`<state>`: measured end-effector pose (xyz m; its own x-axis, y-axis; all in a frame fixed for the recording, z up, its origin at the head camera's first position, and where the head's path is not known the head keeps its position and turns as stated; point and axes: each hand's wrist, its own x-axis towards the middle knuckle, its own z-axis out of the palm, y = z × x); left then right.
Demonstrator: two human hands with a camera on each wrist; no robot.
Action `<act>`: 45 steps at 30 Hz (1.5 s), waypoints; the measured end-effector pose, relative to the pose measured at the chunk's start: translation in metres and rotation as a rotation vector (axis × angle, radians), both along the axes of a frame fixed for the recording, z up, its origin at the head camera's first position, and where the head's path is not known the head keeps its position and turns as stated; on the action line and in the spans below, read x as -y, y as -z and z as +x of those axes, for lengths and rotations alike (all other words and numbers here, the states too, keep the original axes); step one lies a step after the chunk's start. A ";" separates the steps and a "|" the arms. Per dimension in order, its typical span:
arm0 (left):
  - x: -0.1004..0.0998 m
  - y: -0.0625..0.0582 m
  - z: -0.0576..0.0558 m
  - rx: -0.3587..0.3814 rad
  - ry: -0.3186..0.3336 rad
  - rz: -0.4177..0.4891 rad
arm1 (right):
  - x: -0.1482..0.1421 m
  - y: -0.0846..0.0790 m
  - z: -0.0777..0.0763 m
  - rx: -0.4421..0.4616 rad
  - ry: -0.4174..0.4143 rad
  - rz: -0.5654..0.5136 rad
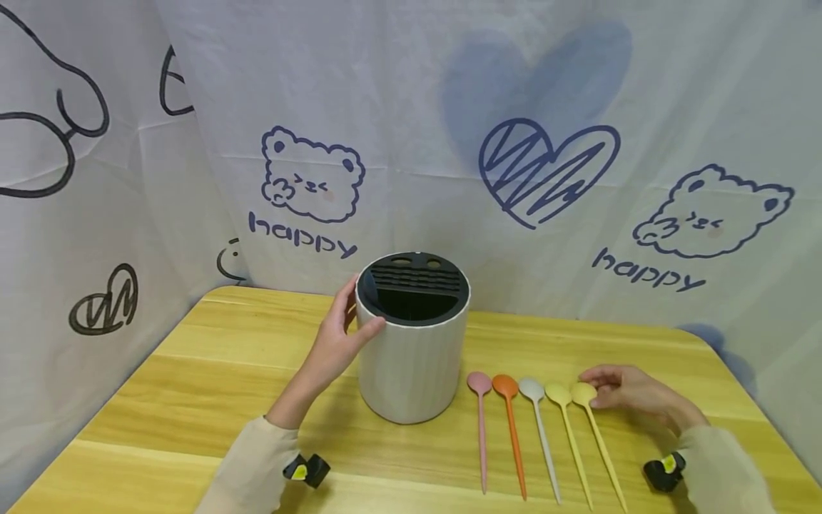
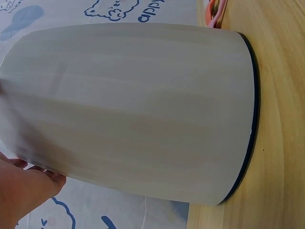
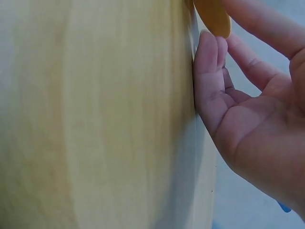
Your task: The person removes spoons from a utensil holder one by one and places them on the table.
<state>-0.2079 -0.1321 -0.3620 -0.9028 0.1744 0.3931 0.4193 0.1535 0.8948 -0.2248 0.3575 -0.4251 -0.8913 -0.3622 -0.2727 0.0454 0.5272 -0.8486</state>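
A white ribbed utensil holder (image 1: 411,371) with a black slotted top (image 1: 417,278) stands upright on the table. My left hand (image 1: 337,335) holds its left side, thumb at the front rim and fingers round the far side. To the right of the holder lie several long-handled spoons in a row: pink (image 1: 479,383), orange (image 1: 506,386), white (image 1: 531,389) and two yellow. At the far right of the row, my right hand (image 1: 632,389) pinches the bowl of the outer yellow spoon (image 1: 583,394). In the right wrist view, that bowl (image 3: 214,19) shows between thumb and fingers.
The wooden table (image 1: 193,400) has its back edge against a hanging white cloth (image 1: 411,107) printed with bears and hearts. Small black devices sit at both wrists, one by the left sleeve (image 1: 244,471), the other by the right sleeve (image 1: 726,464).
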 end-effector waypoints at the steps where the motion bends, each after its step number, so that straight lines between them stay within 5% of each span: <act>1: 0.000 0.000 0.000 0.002 0.001 -0.002 | 0.000 0.000 0.001 -0.002 0.003 0.000; 12: 0.000 -0.001 0.002 0.009 -0.002 0.001 | 0.013 -0.003 0.007 -0.034 0.215 0.067; 19: -0.002 -0.002 0.002 0.006 0.000 -0.004 | 0.021 -0.015 0.013 -0.141 0.237 0.111; 29: -0.001 -0.001 0.003 0.007 -0.006 -0.006 | 0.094 -0.070 0.033 -0.323 0.164 0.024; 37: -0.003 0.003 0.002 0.016 0.006 -0.004 | 0.140 -0.098 0.046 -0.436 0.170 0.008; 45: -0.001 0.000 0.002 0.006 0.000 0.001 | 0.174 -0.126 0.042 -0.489 0.171 -0.044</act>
<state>-0.2060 -0.1306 -0.3618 -0.9050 0.1735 0.3884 0.4143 0.1525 0.8973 -0.1829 0.1833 -0.2990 -0.9583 -0.2018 0.2023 -0.2792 0.5104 -0.8134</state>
